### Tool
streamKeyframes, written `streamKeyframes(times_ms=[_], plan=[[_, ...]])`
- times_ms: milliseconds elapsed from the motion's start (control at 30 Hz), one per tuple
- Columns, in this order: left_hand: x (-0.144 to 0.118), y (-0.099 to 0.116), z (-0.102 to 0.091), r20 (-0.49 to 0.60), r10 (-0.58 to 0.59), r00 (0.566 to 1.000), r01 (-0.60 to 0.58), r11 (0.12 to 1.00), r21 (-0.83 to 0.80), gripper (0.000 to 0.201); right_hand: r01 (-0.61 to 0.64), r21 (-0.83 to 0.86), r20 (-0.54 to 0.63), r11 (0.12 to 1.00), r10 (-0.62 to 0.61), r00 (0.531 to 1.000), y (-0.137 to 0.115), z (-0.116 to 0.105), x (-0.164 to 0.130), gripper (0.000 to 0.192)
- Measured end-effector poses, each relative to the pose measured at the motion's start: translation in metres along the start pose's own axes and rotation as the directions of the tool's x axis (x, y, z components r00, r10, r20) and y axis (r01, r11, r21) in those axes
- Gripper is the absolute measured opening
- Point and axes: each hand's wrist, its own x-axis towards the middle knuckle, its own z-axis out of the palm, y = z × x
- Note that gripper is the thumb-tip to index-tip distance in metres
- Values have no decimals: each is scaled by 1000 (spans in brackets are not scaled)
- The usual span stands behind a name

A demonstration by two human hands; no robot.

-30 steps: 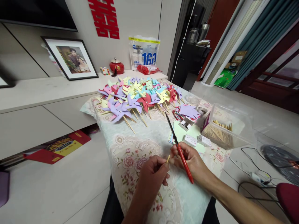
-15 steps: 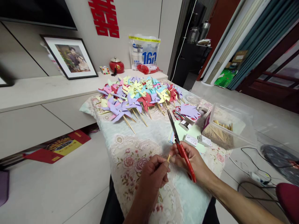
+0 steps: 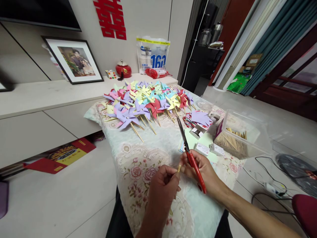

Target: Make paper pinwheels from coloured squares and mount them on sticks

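Observation:
My left hand (image 3: 166, 185) pinches a thin wooden stick (image 3: 178, 169) between thumb and forefinger; only its short pale end shows above the fingers. My right hand (image 3: 201, 170) is closed around a pair of red-handled scissors (image 3: 195, 167), whose dark blades point away from me and look closed. The right fingertips meet at the stick's end, close to the left thumb; whether they grip it I cannot tell. Beyond the hands lies a large group of paper pinwheels (image 3: 146, 99) in purple, red, yellow and blue, on wooden sticks.
Right of the scissors are small white boxes (image 3: 202, 149), a stack of cut paper pieces (image 3: 200, 118) and light green sheets (image 3: 192, 140). A clear plastic bin (image 3: 257, 142) holds many wooden sticks (image 3: 232, 140). A floral cloth (image 3: 138, 155) covers the table. Cables (image 3: 267, 165) lie at right.
Both hands keep nearly the same place. The scissors' handles have shifted slightly left, and the stick between the fingers has turned or moved a little.

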Motion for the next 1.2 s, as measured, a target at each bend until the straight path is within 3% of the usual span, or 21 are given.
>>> streamKeyframes(times_ms=[167,333,467,600,767,967,1200], plan=[[-1,-1,-2,9,-6,1000,7,998,-68,17,3,-56,38,998,0,999,-2,0,1,35],[2,6,-9,-15,-35,999,30,967,-253,22,17,-362,92,932,18,996,-12,-23,-7,31],[5,13,-14,-38,-51,998,37,951,-306,26,-44,-577,209,816,200,957,-25,-44,-23,28],[6,14,-15,-21,-40,999,32,951,-307,28,-110,-751,204,651,387,899,-34,-51,-36,23],[8,10,-16,-24,-68,997,57,950,-306,24,-109,-778,253,619,468,847,-41,-50,-37,21],[7,10,-16,-4,-81,997,77,951,-301,22,-88,-807,248,584,470,847,-43,-47,-30,24],[6,4,-14,54,-87,995,98,964,-248,23,-65,-787,307,614,481,821,-39,-46,-18,28]])
